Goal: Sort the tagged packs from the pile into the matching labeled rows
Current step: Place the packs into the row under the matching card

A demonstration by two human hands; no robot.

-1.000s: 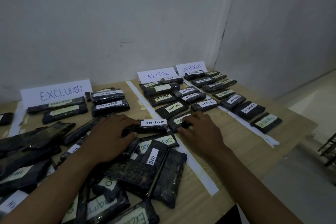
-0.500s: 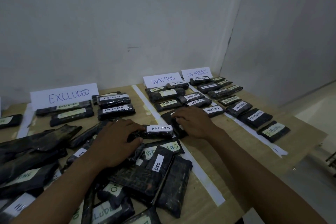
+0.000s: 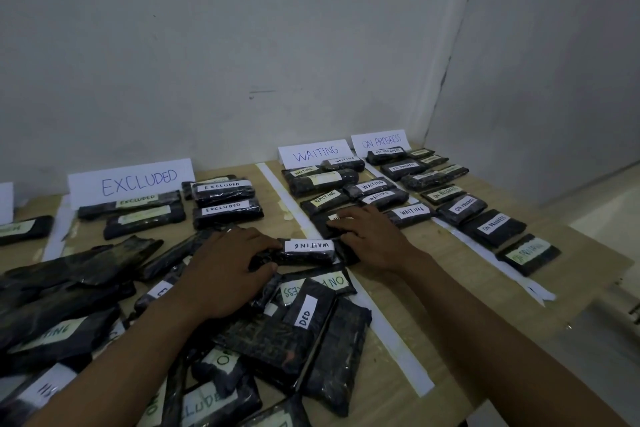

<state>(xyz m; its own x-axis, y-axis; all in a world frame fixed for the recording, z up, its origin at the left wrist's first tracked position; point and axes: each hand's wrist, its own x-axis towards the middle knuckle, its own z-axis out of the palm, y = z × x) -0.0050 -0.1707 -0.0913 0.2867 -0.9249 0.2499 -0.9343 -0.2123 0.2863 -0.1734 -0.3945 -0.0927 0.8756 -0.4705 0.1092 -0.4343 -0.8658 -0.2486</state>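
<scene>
A pile of dark wrapped packs (image 3: 273, 340) with white and green tags covers the near left of the wooden table (image 3: 433, 288). My left hand (image 3: 225, 270) pinches the left end of a pack tagged WAITING (image 3: 308, 250) lying on top of the pile, its tag upside down. My right hand (image 3: 374, 236) lies on a dark pack (image 3: 323, 224) at the near end of the WAITING row, its fingers covering most of the white tag. Paper signs read EXCLUDED (image 3: 138, 180), WAITING (image 3: 313, 152) and ON PROGRESS (image 3: 379, 140), each with a row of packs before it.
White tape strips (image 3: 384, 322) separate the rows. The ON PROGRESS row (image 3: 491, 225) runs along the right, close to the table's right edge (image 3: 595, 284). White walls meet in a corner behind the signs. Another sign (image 3: 5, 201) and pack show at the far left.
My right hand has moved forward from beside the tape strip into the WAITING row, carrying a tagged pack with it. My left hand has stayed on its WAITING pack.
</scene>
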